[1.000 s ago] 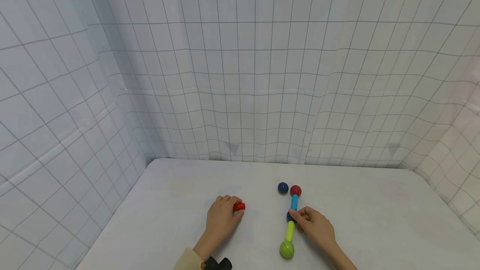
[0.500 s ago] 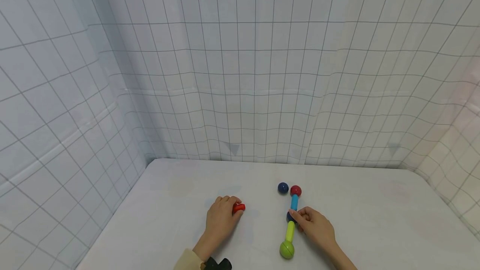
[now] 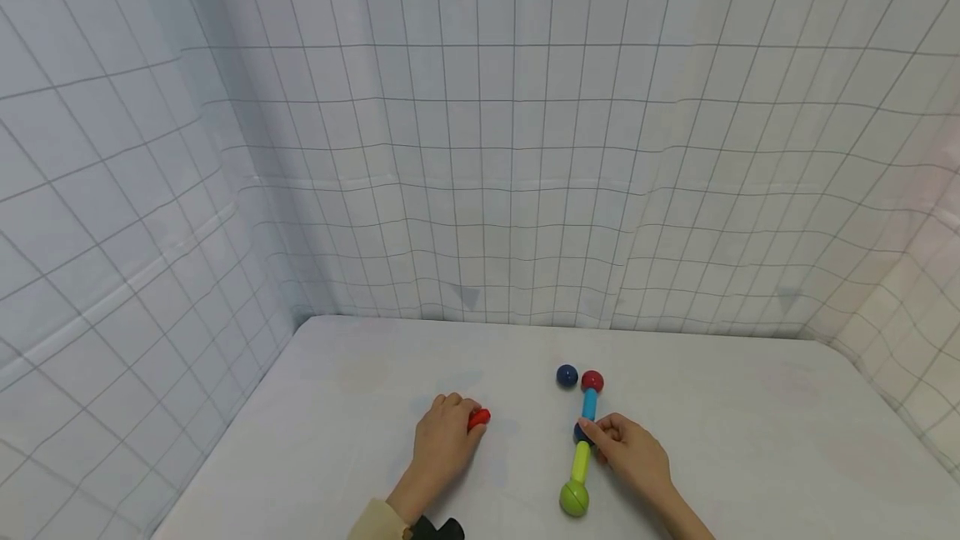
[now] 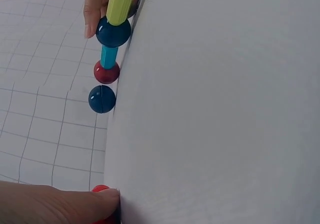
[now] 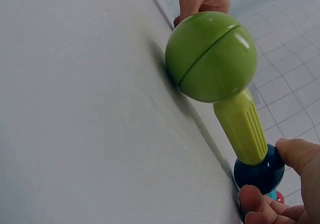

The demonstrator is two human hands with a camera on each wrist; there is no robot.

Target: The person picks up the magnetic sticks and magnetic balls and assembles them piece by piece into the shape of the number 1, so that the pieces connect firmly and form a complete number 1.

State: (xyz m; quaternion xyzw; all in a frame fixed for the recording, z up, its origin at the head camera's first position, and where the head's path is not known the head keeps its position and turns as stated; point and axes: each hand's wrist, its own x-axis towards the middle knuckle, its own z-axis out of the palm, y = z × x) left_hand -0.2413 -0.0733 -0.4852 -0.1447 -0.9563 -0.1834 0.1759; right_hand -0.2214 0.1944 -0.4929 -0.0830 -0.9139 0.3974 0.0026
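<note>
My left hand (image 3: 444, 438) rests low on the white table and pinches a small red rod-like piece (image 3: 480, 417) between thumb and fingers; most of it is hidden by the hand. To the right lies a chain of toy balls and rods. My right hand (image 3: 633, 452) pinches its middle dark blue ball (image 5: 257, 176) between thumb and fingers. From that ball a light blue rod (image 3: 589, 404) leads away to a red ball (image 3: 592, 381). On the near side a yellow-green rod (image 5: 242, 129) joins it to a larger green ball (image 5: 211, 56).
A loose dark blue ball (image 3: 567, 376) sits just left of the red ball. The white table (image 3: 772, 423) is enclosed at the back and sides by grid-patterned cloth (image 3: 510, 148). A black object (image 3: 438, 528) shows at the left wrist.
In the left hand's fingers the red piece has turned from lying level to slanting, its free end now pointing up and right. The right hand and the chain hold still.
</note>
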